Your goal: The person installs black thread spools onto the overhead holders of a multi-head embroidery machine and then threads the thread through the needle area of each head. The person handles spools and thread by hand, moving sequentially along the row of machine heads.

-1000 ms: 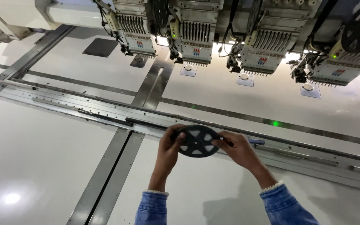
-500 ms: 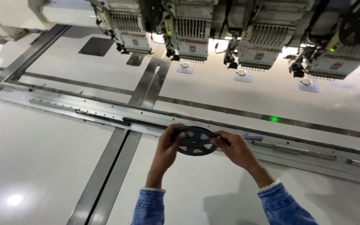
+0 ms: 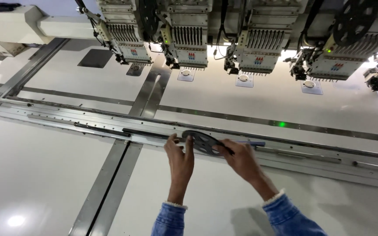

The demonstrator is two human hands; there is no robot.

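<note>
White and glossy, the table [image 3: 44,175] of a multi-head embroidery machine filled the view, crossed by a long metal rail [image 3: 88,122] running from the left edge to the right, with a second metal strip [image 3: 110,183] leading from it toward the near edge. Along the far side hung a row of embroidery heads [image 3: 189,43] — each with its bank of needles above a small pale needle plate [image 3: 244,80]. A black spoked reel [image 3: 355,17] was mounted up at the far right, and a small green light [image 3: 281,124] glowed on a thinner strip beyond the rail.

Near the middle of the rail, both hands met on a dark, round spoked reel [image 3: 203,142], held tilted just above the rail. The left hand [image 3: 180,159] stood at the reel's left edge, its fingers [image 3: 190,146] straight and loosely spread, the tips touching the rim rather than closing around it. The right hand [image 3: 241,159] gripped the reel's right edge, fingers curled over the rim with the thumb side toward the near face. Blue denim cuffs [image 3: 285,214] with a pale fleecy lining covered both wrists.
</note>
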